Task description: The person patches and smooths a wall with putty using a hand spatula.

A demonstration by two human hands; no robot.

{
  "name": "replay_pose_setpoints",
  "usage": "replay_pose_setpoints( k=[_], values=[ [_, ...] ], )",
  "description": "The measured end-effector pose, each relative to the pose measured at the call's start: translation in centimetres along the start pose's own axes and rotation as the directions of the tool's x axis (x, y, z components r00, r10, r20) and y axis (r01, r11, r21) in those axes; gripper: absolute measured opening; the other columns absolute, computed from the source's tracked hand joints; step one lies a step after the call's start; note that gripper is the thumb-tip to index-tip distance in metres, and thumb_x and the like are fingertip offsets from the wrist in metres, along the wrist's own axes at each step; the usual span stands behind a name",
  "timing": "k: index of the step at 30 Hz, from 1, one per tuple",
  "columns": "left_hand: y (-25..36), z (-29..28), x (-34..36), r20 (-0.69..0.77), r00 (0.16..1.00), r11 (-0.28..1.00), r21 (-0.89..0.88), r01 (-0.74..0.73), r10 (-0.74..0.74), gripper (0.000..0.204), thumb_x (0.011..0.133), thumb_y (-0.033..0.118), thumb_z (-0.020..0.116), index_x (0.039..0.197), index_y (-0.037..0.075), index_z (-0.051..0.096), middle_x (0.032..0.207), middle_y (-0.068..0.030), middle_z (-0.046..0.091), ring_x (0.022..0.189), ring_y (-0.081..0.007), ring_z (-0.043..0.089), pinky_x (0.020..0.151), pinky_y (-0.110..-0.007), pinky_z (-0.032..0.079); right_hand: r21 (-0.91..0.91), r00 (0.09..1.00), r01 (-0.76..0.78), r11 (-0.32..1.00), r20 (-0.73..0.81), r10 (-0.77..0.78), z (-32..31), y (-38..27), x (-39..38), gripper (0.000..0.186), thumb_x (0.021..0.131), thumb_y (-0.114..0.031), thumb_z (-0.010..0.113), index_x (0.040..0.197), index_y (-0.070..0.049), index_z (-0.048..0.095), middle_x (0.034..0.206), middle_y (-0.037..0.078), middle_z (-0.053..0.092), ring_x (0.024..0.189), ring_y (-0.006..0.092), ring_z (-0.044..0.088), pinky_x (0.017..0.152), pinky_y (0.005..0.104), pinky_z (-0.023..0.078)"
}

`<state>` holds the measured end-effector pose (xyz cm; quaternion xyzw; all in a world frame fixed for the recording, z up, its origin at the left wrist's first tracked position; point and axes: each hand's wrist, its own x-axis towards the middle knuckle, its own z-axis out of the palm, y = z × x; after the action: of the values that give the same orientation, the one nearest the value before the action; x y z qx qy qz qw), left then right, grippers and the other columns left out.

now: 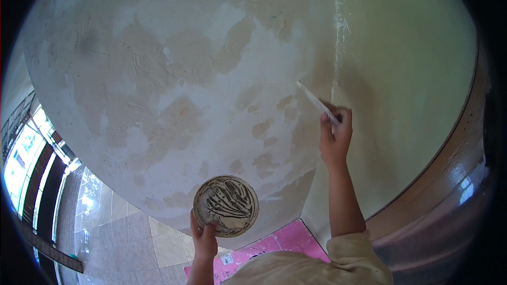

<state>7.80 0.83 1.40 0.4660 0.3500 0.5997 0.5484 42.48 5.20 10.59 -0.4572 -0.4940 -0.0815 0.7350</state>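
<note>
Whitish and thin, the scraper (313,99) before the patchy wall (158,74) looks light and springy, best held where the right hand (336,132) pinches its back end, while the left hand (204,238) clasps the bowl (256,213) at its rim.

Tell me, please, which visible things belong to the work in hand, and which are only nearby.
In use:
round container with paste, in the left grip
thin flat tool, in the right grip
patchy wall

Apparently only nearby:
pink sheet
tiled floor
brown wooden surface at right
</note>
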Motion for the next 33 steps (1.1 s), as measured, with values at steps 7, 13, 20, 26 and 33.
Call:
replay_pose_setpoints(
  k=[7,13,20,26,33],
  values=[
    [-0.2,0.7,-0.1,-0.005,1.000,1.000,-0.005,0.020,-0.020,0.055,0.076,-0.005,0.046,0.130,0.000,0.039,0.116,-0.0099,0.054,0.107,-0.0175,0.050,0.096,-0.030,0.039,-0.553,0.883,0.417,0.721,0.056,-0.467,2.5,0.0,7.8,0.054,0.074,0.007,0.059,0.124,-0.014,0.058,0.118,0.009,0.062,0.107,0.0304,0.056,0.091,0.0394,0.046],
    [-1.0,0.3,-0.1,-0.045,0.999,0.998,-0.064,0.014,-0.017,0.059,0.075,-0.006,0.046,0.133,0.001,0.037,0.120,-0.0105,0.053,0.111,-0.0189,0.050,0.097,-0.032,0.039,-0.567,0.910,0.408,0.715,0.195,-0.365,4.6,2.0,1.7,0.057,0.071,0.006,0.058,0.122,-0.018,0.060,0.127,0.009,0.057,0.112,0.0340,0.051,0.096,0.0421,0.041],
    [-1.6,0.5,-0.1,-0.058,0.998,0.997,-0.069,0.026,-0.030,0.060,0.075,-0.006,0.046,0.133,0.000,0.037,0.121,-0.0110,0.052,0.111,-0.0196,0.050,0.098,-0.032,0.039,-0.513,0.887,0.430,0.743,0.085,-0.454,2.9,0.4,6.3,0.054,0.073,0.002,0.059,0.125,-0.013,0.056,0.128,0.008,0.055,0.113,0.0334,0.049,0.095,0.0437,0.040],
    [-1.0,0.9,0.1,-0.027,0.999,0.996,-0.090,0.017,-0.019,0.056,0.074,-0.006,0.047,0.130,0.000,0.040,0.118,-0.0110,0.053,0.110,-0.0193,0.051,0.097,-0.032,0.040,-0.572,0.922,0.387,0.723,0.250,-0.295,5.3,-2.0,5.3,0.054,0.074,0.000,0.059,0.125,-0.017,0.057,0.123,0.007,0.056,0.112,0.0313,0.050,0.094,0.0427,0.041],
    [-1.4,0.9,0.0,-0.050,0.998,0.995,-0.088,0.040,-0.045,0.056,0.074,-0.006,0.047,0.129,0.000,0.041,0.118,-0.0108,0.053,0.109,-0.0189,0.051,0.095,-0.032,0.040,-0.402,0.869,0.471,0.785,0.362,-0.336,3.4,-2.7,0.4,0.055,0.074,-0.003,0.059,0.126,-0.020,0.058,0.127,0.006,0.055,0.110,0.0296,0.051,0.094,0.0435,0.041]
  ],
)
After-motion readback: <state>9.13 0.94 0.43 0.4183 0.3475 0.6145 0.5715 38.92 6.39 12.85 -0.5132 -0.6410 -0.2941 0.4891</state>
